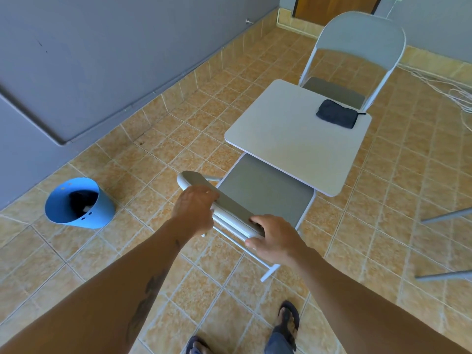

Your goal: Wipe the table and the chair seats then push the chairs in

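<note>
A small white square table stands on the tiled floor. On its far right corner lies a dark folded cloth. The near grey folding chair has its seat partly under the table's front edge. My left hand grips the top of its backrest, and my right hand grips the backrest's right end. A second grey folding chair stands at the table's far side, its seat partly under the table.
A blue bin with something dark inside sits on the floor at left near the grey wall. White cables lie on the floor at far right. Grey metal legs enter from the right edge. My sandalled feet are below.
</note>
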{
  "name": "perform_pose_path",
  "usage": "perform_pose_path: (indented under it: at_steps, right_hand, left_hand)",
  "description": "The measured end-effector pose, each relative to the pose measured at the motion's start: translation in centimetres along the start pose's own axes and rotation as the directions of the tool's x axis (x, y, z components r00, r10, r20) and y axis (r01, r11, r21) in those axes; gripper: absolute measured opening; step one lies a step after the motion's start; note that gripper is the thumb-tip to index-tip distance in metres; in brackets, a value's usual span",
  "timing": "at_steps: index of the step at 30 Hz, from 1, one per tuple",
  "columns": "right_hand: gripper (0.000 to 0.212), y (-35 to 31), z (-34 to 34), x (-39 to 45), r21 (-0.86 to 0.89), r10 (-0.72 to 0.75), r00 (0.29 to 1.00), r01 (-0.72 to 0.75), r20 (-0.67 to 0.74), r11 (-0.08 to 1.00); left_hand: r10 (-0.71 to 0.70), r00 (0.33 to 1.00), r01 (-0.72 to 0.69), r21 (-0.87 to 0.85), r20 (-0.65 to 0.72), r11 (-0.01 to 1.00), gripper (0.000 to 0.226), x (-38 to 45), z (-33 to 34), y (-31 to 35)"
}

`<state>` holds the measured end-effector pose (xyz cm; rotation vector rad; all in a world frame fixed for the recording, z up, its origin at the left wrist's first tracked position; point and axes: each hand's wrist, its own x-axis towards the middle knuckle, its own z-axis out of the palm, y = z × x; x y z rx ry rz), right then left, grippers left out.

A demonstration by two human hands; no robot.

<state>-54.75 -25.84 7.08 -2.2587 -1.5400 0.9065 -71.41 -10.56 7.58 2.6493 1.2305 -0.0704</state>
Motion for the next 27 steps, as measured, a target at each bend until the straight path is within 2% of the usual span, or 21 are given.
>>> perform_pose_path:
  at_steps: [2, 6, 10, 11, 14, 18, 21, 25, 27]
  right_hand:
    - [0.054, -0.8, -0.1, 0.4, -0.009, -0.017, 1.0, 0.017, -0.003, 1.0]
    - [0.041, -1.6, -0.5, 1.0, -0.05, -0.014, 1.0, 0.015, 0.022, 0.999]
    - [0.033, -1.3, -0.6, 1.0, -0.083, -0.013, 1.0, 0.012, -0.01, 0.996]
    - [0.032, -1.5, -0.5, 1.0, -0.096, -0.015, 1.0, 0.014, -0.015, 0.995]
    - [0.036, -1.3, -0.4, 1.0, -0.09, -0.031, 0.999, 0.03, -0.013, 0.995]
    - [0.037, -0.3, -0.5, 0.6, -0.082, -0.013, 1.0, 0.01, -0.029, 0.997]
    - [0.041, -0.9, -0.6, 0.7, -0.061, 0.009, 0.999, -0.007, 0.032, 0.998]
    - [0.033, -0.8, -1.9, 1.0, 0.027, 0.004, 0.998, -0.005, 0.058, 1.0]
    - [0.041, -1.1, -3.0, 1.3, 0.034, -0.008, 0.998, 0.006, 0.065, 0.999]
  left_hand:
    - [-0.031, 1.0, 0.031, -0.042, -0.001, 0.999, 0.045, -0.1, -0.1, -0.1]
    - [-0.062, 0.994, 0.07, -0.086, 0.092, 0.994, 0.041, 0.3, -0.6, -0.5]
    - [0.017, 0.992, -0.015, -0.017, 0.127, 1.0, 0.04, 0.8, -1.0, -0.4]
    - [0.0, 0.991, 0.004, -0.029, 0.133, 1.0, 0.039, 0.8, -1.0, -0.6]
    - [-0.072, 0.991, 0.083, -0.093, 0.114, 0.992, 0.037, 0.8, -0.7, -0.8]
    - [-0.06, 0.993, 0.07, -0.099, 0.098, 0.993, 0.038, 0.5, 0.0, 0.3]
    - [-0.101, 0.984, 0.114, -0.085, 0.146, 0.99, 0.041, 0.1, -0.2, 0.2]
    - [-0.129, 0.977, 0.16, -0.178, 0.172, 0.971, 0.043, -0.5, -1.0, 0.6]
    - [-0.17, 0.97, 0.205, -0.21, 0.172, 0.956, 0.045, -1.2, -1.4, 0.5]
